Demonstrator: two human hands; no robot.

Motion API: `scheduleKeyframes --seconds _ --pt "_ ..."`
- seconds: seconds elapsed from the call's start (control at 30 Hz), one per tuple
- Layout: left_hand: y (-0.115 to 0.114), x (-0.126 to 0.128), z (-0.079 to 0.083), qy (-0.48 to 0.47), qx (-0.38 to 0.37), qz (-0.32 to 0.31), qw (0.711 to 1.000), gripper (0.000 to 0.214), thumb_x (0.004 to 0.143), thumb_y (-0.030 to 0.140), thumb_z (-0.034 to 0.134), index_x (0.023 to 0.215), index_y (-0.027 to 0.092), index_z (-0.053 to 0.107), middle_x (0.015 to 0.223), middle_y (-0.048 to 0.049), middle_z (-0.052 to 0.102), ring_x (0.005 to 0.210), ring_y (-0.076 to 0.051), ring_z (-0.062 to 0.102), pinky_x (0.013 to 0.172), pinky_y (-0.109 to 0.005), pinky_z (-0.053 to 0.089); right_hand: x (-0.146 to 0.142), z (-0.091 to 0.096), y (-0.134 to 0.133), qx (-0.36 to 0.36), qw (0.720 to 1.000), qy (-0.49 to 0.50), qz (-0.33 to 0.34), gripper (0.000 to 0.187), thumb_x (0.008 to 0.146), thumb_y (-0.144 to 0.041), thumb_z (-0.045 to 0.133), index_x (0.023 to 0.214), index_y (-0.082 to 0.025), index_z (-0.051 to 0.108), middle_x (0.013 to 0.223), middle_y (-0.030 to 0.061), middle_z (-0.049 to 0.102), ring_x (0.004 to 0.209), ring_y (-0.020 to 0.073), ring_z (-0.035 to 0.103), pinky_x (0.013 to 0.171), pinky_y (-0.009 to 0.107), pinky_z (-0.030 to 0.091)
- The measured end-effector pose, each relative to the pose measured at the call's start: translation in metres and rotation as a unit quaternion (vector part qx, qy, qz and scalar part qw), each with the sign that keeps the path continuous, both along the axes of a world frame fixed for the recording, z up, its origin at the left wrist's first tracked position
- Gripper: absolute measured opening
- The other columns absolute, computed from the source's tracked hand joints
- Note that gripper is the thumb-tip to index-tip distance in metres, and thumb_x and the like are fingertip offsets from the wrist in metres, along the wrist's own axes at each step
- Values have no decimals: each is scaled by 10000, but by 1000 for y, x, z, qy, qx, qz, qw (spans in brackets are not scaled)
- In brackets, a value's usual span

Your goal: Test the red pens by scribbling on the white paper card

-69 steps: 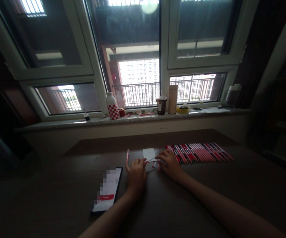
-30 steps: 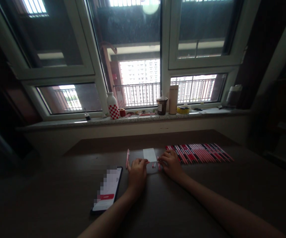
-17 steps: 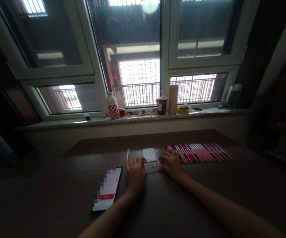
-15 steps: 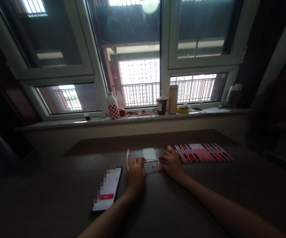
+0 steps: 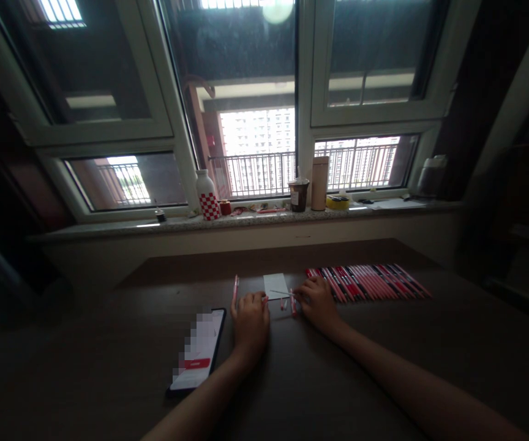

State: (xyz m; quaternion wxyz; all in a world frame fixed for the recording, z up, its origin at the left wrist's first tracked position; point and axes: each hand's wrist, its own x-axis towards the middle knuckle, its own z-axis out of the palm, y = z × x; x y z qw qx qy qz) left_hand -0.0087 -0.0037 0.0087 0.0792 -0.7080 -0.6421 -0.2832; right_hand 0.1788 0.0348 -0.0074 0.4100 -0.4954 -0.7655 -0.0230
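Observation:
My right hand point(image 5: 318, 304) pinches a thin, pale refill-like stick point(image 5: 281, 292) that points left over a small white pad point(image 5: 275, 283). Just left of it, my left hand point(image 5: 250, 321) is closed, with a small pink piece point(image 5: 265, 299) at its fingertips; its kind is too small to tell. A pink pen point(image 5: 236, 289) stands out beyond the outer side of my left hand. Between the hands lie a pink pen barrel point(image 5: 293, 306), close to my right fingers, and small pink and clear pen parts point(image 5: 283, 304).
A row of many pink, red and black pens point(image 5: 370, 283) lies right of my right hand. A phone point(image 5: 198, 355) rests by my left forearm. Along the windowsill point(image 5: 177, 225) stand a checkered bottle point(image 5: 209, 199), a drink cup point(image 5: 298, 196) and a tan flask point(image 5: 319, 184).
The thin stick has come away from my left fingertips, and its left end now points up over the pad. My left hand has shifted slightly; my right hand is nearly still.

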Motion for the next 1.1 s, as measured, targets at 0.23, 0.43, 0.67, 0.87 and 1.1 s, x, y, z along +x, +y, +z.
scheduleKeyframes --seconds 0.23,0.43,0.67,0.87,1.1 --pt "1 0 -3 45 -24 52 997 279 906 278 363 1031 214 604 976 -73 629 978 -247 513 979 -471 268 0 -1 0 1 1000 -5 -1 104 818 -198 619 836 -241 713 816 35 650 964 245 459 902 409 314" --pt "2 0 -3 65 -39 61 995 274 901 283 370 1013 210 609 969 -77 625 965 -250 510 943 -454 287 0 -1 1 5 1000 -3 0 99 808 -196 634 840 -243 715 813 30 649 954 242 462 891 401 313" --pt "3 0 -4 69 -40 64 995 270 894 289 385 1024 217 610 960 -78 622 970 -258 504 931 -452 287 0 -1 0 10 1000 -4 1 98 805 -192 637 831 -241 717 802 28 648 956 242 463 908 406 309" --pt "4 0 -6 72 -23 67 995 277 886 289 403 1050 215 614 983 -90 593 976 -254 498 919 -436 302 -1 0 -1 10 1000 -3 0 104 798 -176 638 827 -238 717 802 26 647 961 246 462 913 406 311" --pt "4 0 -5 28 3 39 999 282 874 282 445 1099 221 605 1028 -87 577 1009 -241 493 942 -416 310 -1 -1 -1 6 1000 -7 1 118 800 -185 633 842 -246 724 813 36 648 957 247 463 910 417 316"
